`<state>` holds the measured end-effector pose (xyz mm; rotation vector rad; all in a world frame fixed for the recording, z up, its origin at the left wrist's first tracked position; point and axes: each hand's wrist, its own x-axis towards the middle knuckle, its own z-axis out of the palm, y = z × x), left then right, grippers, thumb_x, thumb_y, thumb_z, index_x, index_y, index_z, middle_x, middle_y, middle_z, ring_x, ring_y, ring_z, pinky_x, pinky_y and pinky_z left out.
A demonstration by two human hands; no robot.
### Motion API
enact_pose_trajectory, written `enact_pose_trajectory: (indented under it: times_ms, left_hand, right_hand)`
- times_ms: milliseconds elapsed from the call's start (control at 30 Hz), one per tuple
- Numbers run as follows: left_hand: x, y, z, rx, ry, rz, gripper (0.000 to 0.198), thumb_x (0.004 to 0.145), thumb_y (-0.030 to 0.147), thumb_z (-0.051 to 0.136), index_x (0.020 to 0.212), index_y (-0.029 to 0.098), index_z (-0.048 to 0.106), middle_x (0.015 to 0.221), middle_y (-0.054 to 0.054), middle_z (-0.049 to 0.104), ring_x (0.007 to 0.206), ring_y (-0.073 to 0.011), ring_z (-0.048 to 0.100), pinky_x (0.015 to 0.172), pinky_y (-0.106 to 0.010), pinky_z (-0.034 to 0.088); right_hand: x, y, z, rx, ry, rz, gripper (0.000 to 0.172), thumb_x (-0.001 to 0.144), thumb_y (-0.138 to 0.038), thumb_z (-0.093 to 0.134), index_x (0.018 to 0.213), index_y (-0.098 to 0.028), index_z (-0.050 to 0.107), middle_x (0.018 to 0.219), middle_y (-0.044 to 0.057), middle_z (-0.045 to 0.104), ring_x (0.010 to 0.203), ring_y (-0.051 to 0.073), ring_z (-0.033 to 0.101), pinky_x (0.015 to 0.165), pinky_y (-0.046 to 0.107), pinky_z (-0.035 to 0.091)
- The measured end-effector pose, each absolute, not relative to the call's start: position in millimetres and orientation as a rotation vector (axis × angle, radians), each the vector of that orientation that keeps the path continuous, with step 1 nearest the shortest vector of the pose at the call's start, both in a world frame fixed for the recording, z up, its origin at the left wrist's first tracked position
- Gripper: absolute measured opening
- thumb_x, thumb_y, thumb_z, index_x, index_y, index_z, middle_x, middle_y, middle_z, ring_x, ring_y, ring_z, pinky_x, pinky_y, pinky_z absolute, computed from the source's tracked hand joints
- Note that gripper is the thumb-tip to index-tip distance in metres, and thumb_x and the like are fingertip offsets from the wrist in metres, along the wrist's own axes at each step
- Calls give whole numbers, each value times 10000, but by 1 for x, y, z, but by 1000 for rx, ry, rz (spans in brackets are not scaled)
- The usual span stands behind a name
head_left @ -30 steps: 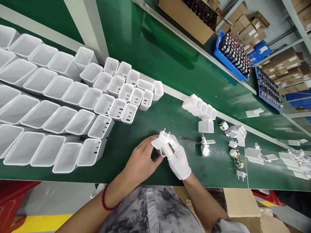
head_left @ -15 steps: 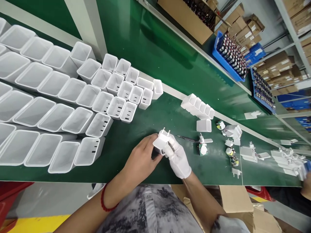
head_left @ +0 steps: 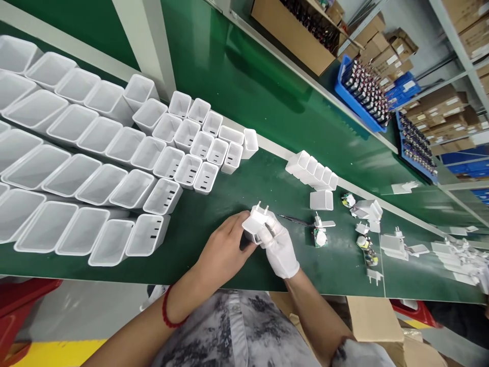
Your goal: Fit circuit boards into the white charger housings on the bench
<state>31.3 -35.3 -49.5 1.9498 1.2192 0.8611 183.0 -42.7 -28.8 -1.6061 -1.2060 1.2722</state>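
Note:
Both hands meet around a white plug housing (head_left: 255, 220) whose two metal pins point up and away. My left hand (head_left: 228, 248), ungloved, has its fingers wrapped round the housing's left side. On the right side my right hand (head_left: 281, 251), in a white glove, grips the same piece with thumb and fingers. To the right on the green table (head_left: 267, 176) lie black tweezers (head_left: 294, 220) and a small circuit board with a round white part (head_left: 320, 237). A white rectangular case (head_left: 321, 200) is just behind them.
Rows of open white cases (head_left: 83, 229) cover the left side. Stacked white cases (head_left: 311, 169) stand at the back. More boards (head_left: 365, 242) and a pile of white parts (head_left: 460, 260) lie right. A blue tray (head_left: 361, 94) sits on the upper shelf.
The view has shifted slightly, so the cases at left appear further right. Both hands still hold the plug housing in nearly the same pose. The arm at far right has mostly left view.

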Motion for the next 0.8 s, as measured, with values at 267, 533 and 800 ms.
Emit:
enact_pose_trajectory:
  times_ms: [267,533,800]
  left_hand:
    - [37,-30,-39,2068,1242,899,459,876,188,594,1311,165,450,1227,-149,626,1171,-310,587,957,-466,544]
    - [50,-28,2,2068,958,1066,780,891,295,643,1522,249,186,1441,-172,449,1314,-336,469,1020,-493,515]
    - [51,-34,-3,1914,1040,1031,536,924,303,586,1429,313,405,1380,-99,560,1257,-317,570,962,-461,587]
  right_hand:
    - [198,-52,-18,-1536,-1415,1211,591,896,-458,616,1435,-263,472,1198,79,632,955,226,630,907,412,521]
    - [221,-36,10,-1498,-849,1236,495,881,-491,582,1294,-219,617,920,53,711,546,149,578,442,272,481]
    - [256,-19,20,-1430,-613,1321,377,870,-480,550,1098,-237,725,1001,51,726,713,186,649,415,242,462]
